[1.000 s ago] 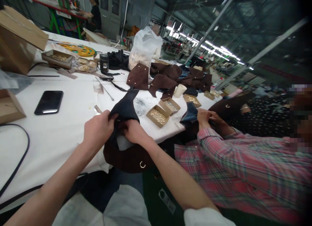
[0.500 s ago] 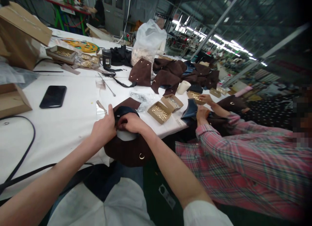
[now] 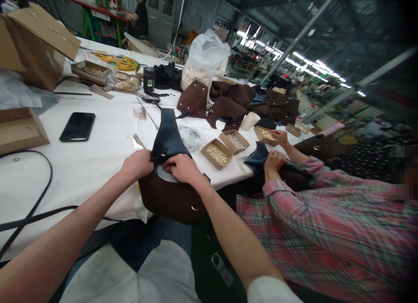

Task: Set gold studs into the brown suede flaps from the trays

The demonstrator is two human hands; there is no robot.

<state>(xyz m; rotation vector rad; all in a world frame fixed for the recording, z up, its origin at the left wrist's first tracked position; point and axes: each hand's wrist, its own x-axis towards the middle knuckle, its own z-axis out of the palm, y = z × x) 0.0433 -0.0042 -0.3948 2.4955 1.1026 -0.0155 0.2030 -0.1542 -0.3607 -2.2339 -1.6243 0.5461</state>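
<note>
My left hand (image 3: 137,163) and my right hand (image 3: 182,167) both pinch a dark blue leather piece (image 3: 168,135) near its lower end, at the front edge of the white table (image 3: 81,172). The blue piece stretches away from me across the table. Under my hands a dark brown leather piece (image 3: 170,198) with a metal ring hangs over the table edge. A small white patch shows between my hands. Both hands are closed, thumbs pressed on the leather.
Small cardboard boxes of gold rivets (image 3: 216,152) sit right of my hands. A black phone (image 3: 77,126) lies to the left, near cardboard boxes (image 3: 39,42). Brown leather pieces (image 3: 235,100) pile up farther back. A person in a plaid sleeve (image 3: 313,216) works at the right.
The dark blue piece, bunched under my hands half a second ago, now lies stretched out across the table. The neighbour's hand has reached toward a rivet box.
</note>
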